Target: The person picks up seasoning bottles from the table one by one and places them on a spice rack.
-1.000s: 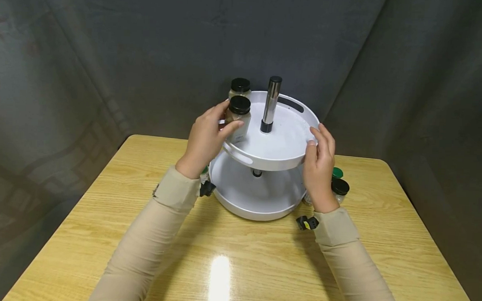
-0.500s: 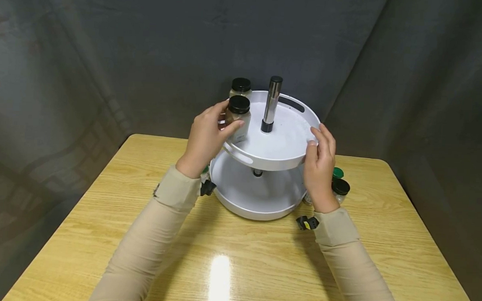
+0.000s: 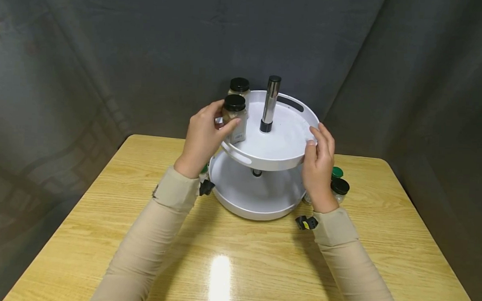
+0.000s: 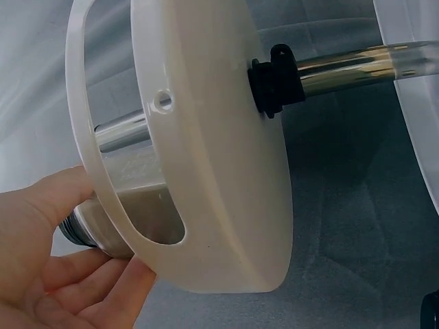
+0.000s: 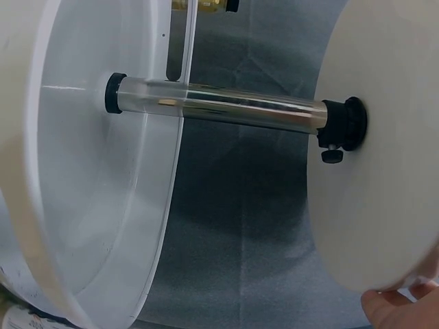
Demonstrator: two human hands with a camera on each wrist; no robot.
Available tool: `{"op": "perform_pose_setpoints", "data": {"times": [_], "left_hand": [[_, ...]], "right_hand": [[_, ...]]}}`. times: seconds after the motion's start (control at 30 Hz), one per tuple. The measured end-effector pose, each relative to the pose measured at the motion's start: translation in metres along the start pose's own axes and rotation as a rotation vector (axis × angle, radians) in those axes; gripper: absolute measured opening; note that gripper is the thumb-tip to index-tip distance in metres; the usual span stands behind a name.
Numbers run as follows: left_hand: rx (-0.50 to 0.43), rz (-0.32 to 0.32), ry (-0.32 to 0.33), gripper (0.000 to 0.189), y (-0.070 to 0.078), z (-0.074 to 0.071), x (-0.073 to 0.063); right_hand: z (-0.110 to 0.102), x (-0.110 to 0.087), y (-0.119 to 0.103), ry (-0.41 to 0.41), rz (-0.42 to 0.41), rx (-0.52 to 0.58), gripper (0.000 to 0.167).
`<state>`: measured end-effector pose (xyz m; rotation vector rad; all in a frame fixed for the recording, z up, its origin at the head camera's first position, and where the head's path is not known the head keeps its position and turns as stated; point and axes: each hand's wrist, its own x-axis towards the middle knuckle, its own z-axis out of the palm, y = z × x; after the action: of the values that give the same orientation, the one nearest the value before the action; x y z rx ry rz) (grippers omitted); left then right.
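My left hand holds a clear jar with a black screw lid between thumb and fingers. The jar stands upright at the left side of the white upper tray. Through the tray's handle slot, the left wrist view shows pale brown powder in the jar. A second black-lidded jar stands just behind it. On the opposite side, my right hand grips the upper tray's rim with curled fingers. The right wrist view catches only part of this hand at the tray's edge.
A chrome post joins the upper tray to a wider lower tray on the wooden table. Right of the stand are a black-lidded jar and a green-lidded one. Grey curtains surround the table.
The left hand and its jar have shifted slightly left. The right hand stays at the tray's rim.
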<state>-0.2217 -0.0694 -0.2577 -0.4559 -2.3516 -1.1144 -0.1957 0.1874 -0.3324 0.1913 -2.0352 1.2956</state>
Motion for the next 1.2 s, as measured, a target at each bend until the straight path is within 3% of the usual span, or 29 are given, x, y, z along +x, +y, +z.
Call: {"op": "perform_pose_setpoints", "data": {"times": [0.43, 0.63, 0.83, 1.0, 1.2], "left_hand": [[-0.048, 0.016, 0.036, 0.054, -0.004, 0.003, -0.005], [-0.072, 0.064, 0.085, 0.052, -0.007, 0.004, -0.009], [-0.032, 0.11, 0.127, 0.053, -0.012, 0.009, -0.017], [-0.061, 0.068, 0.115, 0.064, -0.017, 0.015, -0.028], [-0.153, -0.054, 0.033, 0.085, -0.021, 0.023, -0.039]], "right_hand": [[0.001, -0.001, 0.001, 0.0, 0.011, -0.004, 0.043], [0.001, 0.0, 0.002, 0.004, 0.008, -0.006, 0.043], [0.001, 0.0, 0.002, 0.004, 0.006, -0.008, 0.043], [0.001, 0.0, 0.003, 0.005, 0.003, -0.013, 0.043], [0.002, 0.0, 0.001, 0.006, 0.003, -0.004, 0.043]]}}
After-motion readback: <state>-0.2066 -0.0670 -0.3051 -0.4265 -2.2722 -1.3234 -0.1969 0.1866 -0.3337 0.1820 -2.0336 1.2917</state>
